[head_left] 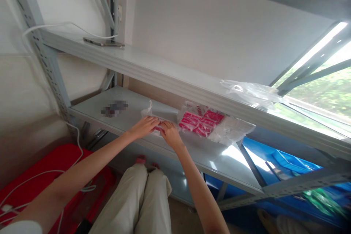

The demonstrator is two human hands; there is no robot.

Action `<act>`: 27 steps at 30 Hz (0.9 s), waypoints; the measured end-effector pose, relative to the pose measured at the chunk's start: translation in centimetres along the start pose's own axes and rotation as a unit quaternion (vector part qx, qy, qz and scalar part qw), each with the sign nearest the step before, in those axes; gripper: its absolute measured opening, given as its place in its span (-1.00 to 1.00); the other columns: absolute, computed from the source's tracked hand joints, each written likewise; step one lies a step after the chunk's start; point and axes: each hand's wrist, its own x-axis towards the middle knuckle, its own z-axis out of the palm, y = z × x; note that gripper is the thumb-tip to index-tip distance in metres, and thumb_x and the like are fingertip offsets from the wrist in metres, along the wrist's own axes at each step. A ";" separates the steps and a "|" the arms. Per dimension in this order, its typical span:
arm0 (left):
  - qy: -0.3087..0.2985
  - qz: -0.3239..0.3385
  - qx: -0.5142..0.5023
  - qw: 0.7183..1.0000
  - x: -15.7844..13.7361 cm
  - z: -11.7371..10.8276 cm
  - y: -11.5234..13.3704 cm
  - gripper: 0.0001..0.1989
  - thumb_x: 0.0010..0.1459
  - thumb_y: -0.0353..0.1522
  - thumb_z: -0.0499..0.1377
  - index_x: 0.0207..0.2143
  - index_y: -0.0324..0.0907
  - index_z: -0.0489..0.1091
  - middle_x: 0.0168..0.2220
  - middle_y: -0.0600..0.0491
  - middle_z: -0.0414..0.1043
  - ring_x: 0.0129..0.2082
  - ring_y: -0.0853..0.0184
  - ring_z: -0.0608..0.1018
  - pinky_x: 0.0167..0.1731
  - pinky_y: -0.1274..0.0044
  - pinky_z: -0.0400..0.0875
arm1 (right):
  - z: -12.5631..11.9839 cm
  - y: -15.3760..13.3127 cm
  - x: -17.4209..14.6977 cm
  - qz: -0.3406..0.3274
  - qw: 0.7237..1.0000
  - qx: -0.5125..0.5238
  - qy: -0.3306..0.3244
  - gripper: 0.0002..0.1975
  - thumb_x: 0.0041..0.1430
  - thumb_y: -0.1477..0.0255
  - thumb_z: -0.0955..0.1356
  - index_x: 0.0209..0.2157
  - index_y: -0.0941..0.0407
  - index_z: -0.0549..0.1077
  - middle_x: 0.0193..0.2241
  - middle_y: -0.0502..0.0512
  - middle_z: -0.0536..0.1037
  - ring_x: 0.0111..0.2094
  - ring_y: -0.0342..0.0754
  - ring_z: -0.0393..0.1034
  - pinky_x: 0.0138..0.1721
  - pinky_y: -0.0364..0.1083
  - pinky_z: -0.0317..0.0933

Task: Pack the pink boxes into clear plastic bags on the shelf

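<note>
Over the grey lower shelf, my left hand and my right hand come together with fingers curled inward. Between them is a clear plastic packet with something pink inside, mostly covered by my fingers. A crumpled clear tip of plastic sticks up behind my left hand. Just right of my right hand lies a clear bag of pink packets. Beside that bag sits a clear bag with whitish contents.
A phone with a white cable lies on the upper shelf, whose edge overhangs the lower one. Farther right is an empty-looking clear bag. A red bin stands lower left, blue crates lower right.
</note>
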 end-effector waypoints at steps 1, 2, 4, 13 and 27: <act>-0.032 0.013 0.011 0.999 0.2 0.2 0.1 -0.75 0.21 -0.46 0.01 -0.07 -0.21 0.32 -0.11 -0.08 0.40 -0.05 0.20 0.39 -0.03 0.39 0.19 | 0.4 -0.4 0.1 -0.008 1.000 0.000 -0.019 -0.73 0.28 0.43 0.20 -0.02 0.14 0.36 -0.08 0.19 0.43 -0.05 -0.01 0.26 0.00 -0.04 0.11; -0.052 0.012 0.023 0.998 0.3 0.3 0.0 -0.78 0.21 -0.47 0.01 -0.11 -0.22 0.34 -0.17 -0.08 0.42 -0.10 0.20 0.42 -0.07 0.39 0.21 | 0.8 -0.6 0.1 -0.003 0.999 -0.006 -0.032 -0.72 0.27 0.42 0.21 0.00 0.16 0.34 -0.06 0.21 0.41 -0.04 0.00 0.26 -0.03 -0.04 0.14; -0.065 0.000 0.035 0.997 -0.1 0.4 -0.2 -0.81 0.21 -0.50 0.00 -0.21 -0.22 0.38 -0.25 -0.07 0.43 -0.14 0.20 0.43 -0.12 0.39 0.21 | 1.5 -0.5 -0.2 0.025 0.998 -0.027 -0.043 -0.68 0.26 0.41 0.23 0.03 0.18 0.30 -0.03 0.25 0.39 -0.02 0.03 0.25 -0.08 -0.03 0.19; -0.098 0.008 0.004 0.995 -4.3 0.5 1.7 -0.71 0.28 -0.34 -0.06 -0.35 -0.20 0.43 -0.32 -0.11 0.47 -0.18 0.18 0.45 -0.13 0.38 0.23 | 1.2 -0.8 -2.8 -0.072 0.994 -0.059 -0.065 -0.72 0.27 0.30 0.23 -0.25 0.16 0.50 -0.23 0.24 0.49 -0.07 0.09 0.27 0.01 0.10 0.10; -0.085 -0.377 -0.140 0.912 -4.9 4.1 -1.1 -0.60 0.24 -0.41 -0.10 0.10 -0.26 0.24 -0.56 0.04 0.48 -0.42 0.26 0.57 -0.28 0.50 0.35 | 4.3 2.3 -4.6 0.268 0.960 0.032 -0.073 -0.66 0.27 0.53 0.14 -0.01 0.12 0.41 -0.25 0.17 0.58 -0.26 -0.03 0.49 -0.30 -0.16 0.22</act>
